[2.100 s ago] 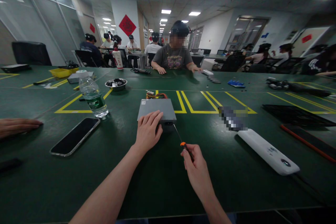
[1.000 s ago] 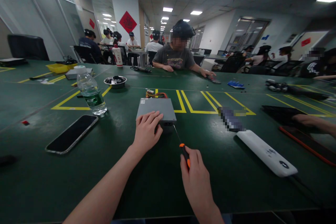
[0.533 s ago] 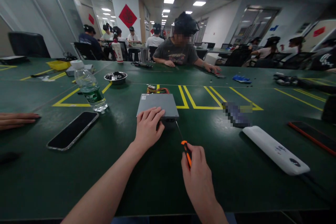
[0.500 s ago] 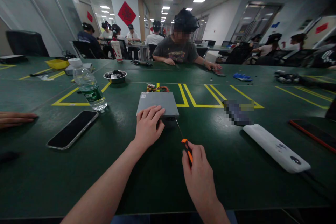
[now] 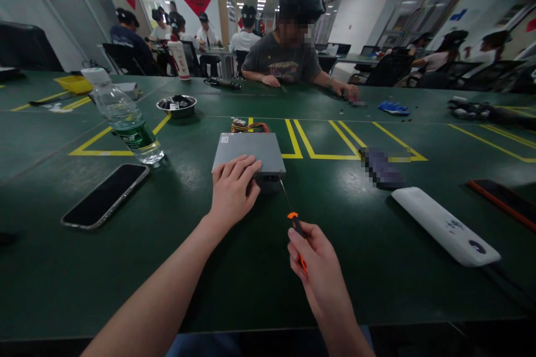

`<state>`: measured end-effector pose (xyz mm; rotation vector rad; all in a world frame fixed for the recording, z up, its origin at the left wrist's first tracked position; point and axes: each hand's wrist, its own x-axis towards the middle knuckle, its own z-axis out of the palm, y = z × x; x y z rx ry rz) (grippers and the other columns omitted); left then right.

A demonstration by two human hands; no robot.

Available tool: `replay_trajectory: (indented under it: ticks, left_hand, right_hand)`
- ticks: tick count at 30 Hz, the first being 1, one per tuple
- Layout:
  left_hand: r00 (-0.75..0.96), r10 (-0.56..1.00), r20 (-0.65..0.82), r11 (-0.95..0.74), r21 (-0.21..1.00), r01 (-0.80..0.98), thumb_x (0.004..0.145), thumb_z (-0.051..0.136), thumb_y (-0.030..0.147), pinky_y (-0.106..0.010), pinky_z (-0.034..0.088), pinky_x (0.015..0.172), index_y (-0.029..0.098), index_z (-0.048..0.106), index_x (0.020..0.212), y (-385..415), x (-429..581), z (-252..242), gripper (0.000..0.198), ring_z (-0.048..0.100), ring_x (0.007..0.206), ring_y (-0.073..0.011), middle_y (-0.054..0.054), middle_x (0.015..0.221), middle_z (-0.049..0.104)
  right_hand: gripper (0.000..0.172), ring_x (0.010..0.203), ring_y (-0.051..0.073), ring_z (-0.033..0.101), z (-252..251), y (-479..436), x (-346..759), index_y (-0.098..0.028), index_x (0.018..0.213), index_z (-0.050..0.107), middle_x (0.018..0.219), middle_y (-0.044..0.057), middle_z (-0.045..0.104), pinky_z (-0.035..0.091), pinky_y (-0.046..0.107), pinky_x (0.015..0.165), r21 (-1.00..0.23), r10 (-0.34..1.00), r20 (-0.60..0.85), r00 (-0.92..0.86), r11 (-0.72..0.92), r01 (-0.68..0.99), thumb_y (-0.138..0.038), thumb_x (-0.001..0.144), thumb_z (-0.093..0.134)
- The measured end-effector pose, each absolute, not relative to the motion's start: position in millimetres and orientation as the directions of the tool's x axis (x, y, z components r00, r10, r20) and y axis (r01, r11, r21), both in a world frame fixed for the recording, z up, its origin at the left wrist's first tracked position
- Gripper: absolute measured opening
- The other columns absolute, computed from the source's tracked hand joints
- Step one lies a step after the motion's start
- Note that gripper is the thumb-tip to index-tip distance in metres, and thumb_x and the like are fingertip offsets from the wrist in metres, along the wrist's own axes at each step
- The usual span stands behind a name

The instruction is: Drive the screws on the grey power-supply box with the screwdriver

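Note:
A grey metal computer power supply point(image 5: 251, 148) lies flat on the green table in front of me, its bundle of coloured wires point(image 5: 251, 127) at the far side. My left hand point(image 5: 234, 184) holds it by the near left part, fingers over the top and thumb at the front edge. In my right hand point(image 5: 316, 259) is a screwdriver point(image 5: 296, 224) with an orange and black handle. Its thin shaft points up and away, the tip at the near right corner of the power supply. Whether the tip sits in a screw, I cannot tell.
Left of the power supply are a phone point(image 5: 105, 196) and a water bottle point(image 5: 133, 133), with a metal bowl point(image 5: 177, 107) of small parts behind. On the right lie a white power bank-like device point(image 5: 444, 226) and a dark blurred object point(image 5: 383, 167). Across the table sits a person point(image 5: 288, 56).
My right hand has rolled round the screwdriver handle, the thumb now on top. My left hand keeps its place on the power supply. Another person's hand at the left edge is gone from view.

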<state>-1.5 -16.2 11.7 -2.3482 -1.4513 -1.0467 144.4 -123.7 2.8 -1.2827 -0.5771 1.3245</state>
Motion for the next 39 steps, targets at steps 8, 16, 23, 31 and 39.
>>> replay_trajectory:
  ticks: [8, 16, 23, 31, 39]
  left_hand:
    - [0.274, 0.693, 0.667, -0.513, 0.189, 0.837, 0.083, 0.05, 0.024, -0.041, 0.029, 0.094, 0.026, 0.054, 0.114, -15.7, -1.7, 12.1, 0.031, 0.047, 0.117, -0.0229, -0.003, 0.122, 0.058]
    - [0.27, 0.668, 0.694, -0.513, 0.166, 0.842, 0.086, 0.051, 0.029, -0.042, 0.03, 0.091, 0.026, 0.055, 0.111, -12.3, -3.6, 8.6, 0.026, 0.05, 0.114, -0.0226, -0.003, 0.12, 0.06]
    - [0.286, 0.668, 0.687, -0.516, 0.15, 0.843, 0.087, 0.049, 0.029, -0.041, 0.031, 0.091, 0.026, 0.054, 0.113, -12.2, -3.8, 8.1, 0.026, 0.049, 0.115, -0.022, -0.002, 0.121, 0.06]
    - [0.277, 0.677, 0.682, -0.508, 0.161, 0.846, 0.086, 0.05, 0.027, -0.041, 0.031, 0.091, 0.026, 0.055, 0.113, -13.1, -3.8, 9.8, 0.027, 0.049, 0.115, -0.0223, -0.003, 0.121, 0.059]
    - [0.264, 0.68, 0.684, -0.508, 0.179, 0.842, 0.085, 0.052, 0.027, -0.04, 0.032, 0.092, 0.027, 0.056, 0.112, -13.0, -3.1, 10.7, 0.028, 0.049, 0.115, -0.0219, -0.002, 0.121, 0.059]
  right_hand:
    - [0.042, 0.053, 0.007, 0.046, 9.6, -121.4, 139.6, -0.011, 0.083, 0.064, 0.067, 0.001, 0.056, 0.025, 0.011, 0.034, -0.656, 0.858, -0.507, 0.08, -0.324, -0.682, -0.037, 0.054, 0.081]
    - [0.04, 0.048, 0.005, 0.039, 14.5, -126.0, 138.0, -0.016, 0.084, 0.061, 0.061, -0.005, 0.051, 0.028, 0.014, 0.037, -0.856, 0.917, -0.339, 0.21, -0.208, -0.473, -0.033, 0.054, 0.082]
    - [0.048, 0.067, 0.012, 0.052, 10.4, -128.0, 144.2, -0.014, 0.089, 0.064, 0.079, 0.004, 0.061, 0.032, 0.015, 0.042, -0.747, 0.873, -0.467, 0.143, -0.303, -0.591, -0.039, 0.051, 0.081]
    - [0.042, 0.056, 0.01, 0.047, 3.6, -129.9, 145.2, -0.019, 0.102, 0.056, 0.085, 0.002, 0.057, 0.036, 0.021, 0.044, -0.959, 0.936, -0.243, 0.255, -0.191, -0.211, -0.034, 0.065, 0.07]
    - [0.046, 0.09, 0.027, 0.06, -11.4, -135.3, 158.3, -0.018, 0.118, 0.054, 0.101, 0.012, 0.061, 0.047, 0.037, 0.074, -0.719, 0.915, 0.317, 0.249, 0.061, 0.692, -0.046, 0.088, 0.032]
